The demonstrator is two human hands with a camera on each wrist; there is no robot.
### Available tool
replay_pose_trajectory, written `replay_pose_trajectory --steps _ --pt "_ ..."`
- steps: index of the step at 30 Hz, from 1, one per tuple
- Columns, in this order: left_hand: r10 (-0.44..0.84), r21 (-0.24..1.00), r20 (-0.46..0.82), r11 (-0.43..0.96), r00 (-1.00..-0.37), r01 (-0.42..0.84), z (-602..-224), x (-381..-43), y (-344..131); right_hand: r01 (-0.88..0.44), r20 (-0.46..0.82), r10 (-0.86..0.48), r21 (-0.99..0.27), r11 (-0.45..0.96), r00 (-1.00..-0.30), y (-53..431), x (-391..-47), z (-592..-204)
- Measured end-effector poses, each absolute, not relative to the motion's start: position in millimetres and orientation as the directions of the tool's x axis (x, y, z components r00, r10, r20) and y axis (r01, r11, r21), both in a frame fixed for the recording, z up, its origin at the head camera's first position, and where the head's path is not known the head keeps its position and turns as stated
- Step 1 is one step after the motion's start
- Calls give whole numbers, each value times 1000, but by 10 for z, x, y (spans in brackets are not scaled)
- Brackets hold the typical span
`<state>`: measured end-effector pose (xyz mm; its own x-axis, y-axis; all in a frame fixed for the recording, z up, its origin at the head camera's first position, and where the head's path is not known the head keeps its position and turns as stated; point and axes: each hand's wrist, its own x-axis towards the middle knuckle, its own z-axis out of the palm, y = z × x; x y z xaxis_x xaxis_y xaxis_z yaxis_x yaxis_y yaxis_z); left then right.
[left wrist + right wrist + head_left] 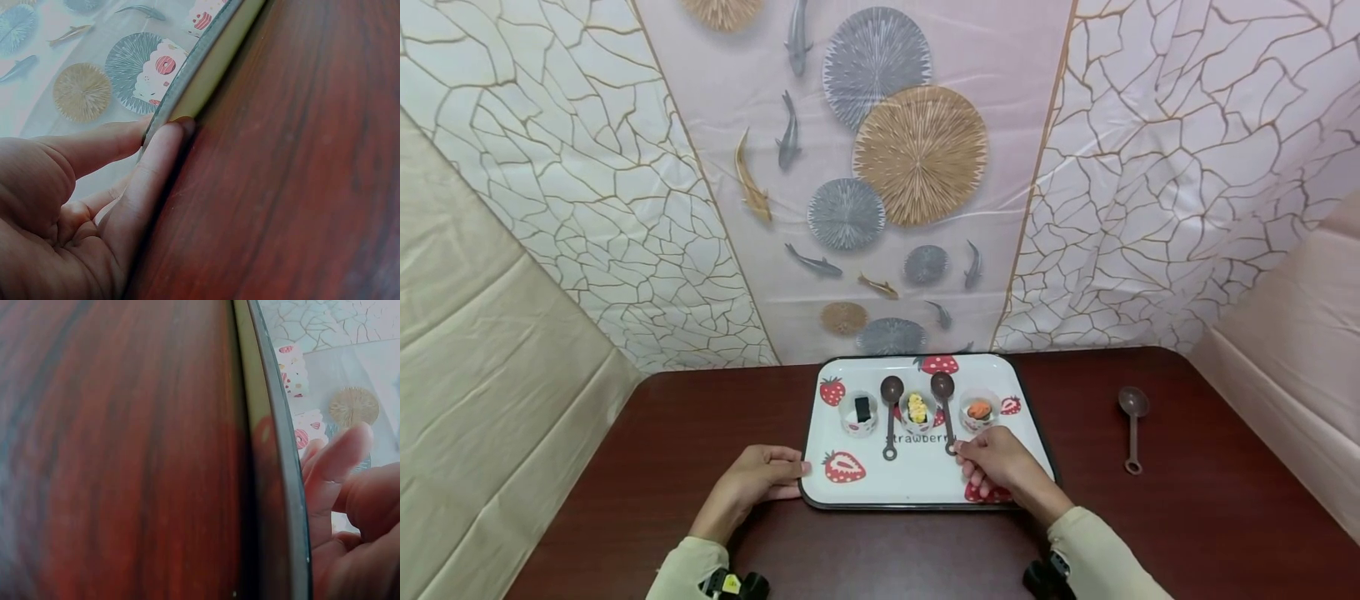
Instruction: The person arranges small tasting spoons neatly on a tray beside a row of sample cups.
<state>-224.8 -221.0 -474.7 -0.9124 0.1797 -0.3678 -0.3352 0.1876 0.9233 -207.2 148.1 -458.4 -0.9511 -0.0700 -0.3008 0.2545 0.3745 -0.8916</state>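
A white tray with a black rim and strawberry prints lies on the table. My left hand pinches its left edge, thumb and fingers on either side of the rim. With my right hand I pinch the handle end of a brown spoon, whose bowl points away from me. Another brown spoon lies left of it. Between and beside the spoons stand three small printed paper cups: the left cup contains a black piece, the middle one yellow food, the right one an orange piece.
A third brown spoon lies on the dark wooden table, right of the tray. Behind the table's far edge hangs a patterned cloth, with beige cloth along the left side.
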Motion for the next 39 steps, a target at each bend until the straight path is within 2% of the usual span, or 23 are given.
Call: replay_pose_trajectory --steps 8,17,25,30,39 --pt "190 924 -363 198 -912 -326 -4755 -2257 -2218 235 -291 -73 -877 419 -954 1508 -2040 -4552" --pt "198 925 -365 193 -910 -329 -4770 -2264 -2214 157 -207 -43 -844 512 -977 1678 -1904 -4290" --pt "164 914 -380 217 -910 -342 -4729 -2243 -2209 25 -58 -31 -770 638 -998 2031 -1827 -4019" --pt "162 911 -382 231 -910 -341 -4715 -2242 -2214 15 -9 12 -694 720 -1000 2291 -1781 -3915" --pt "175 913 -377 233 -910 -334 -4732 -2252 -2203 50 -32 38 -609 792 -999 2849 -1844 -3886"
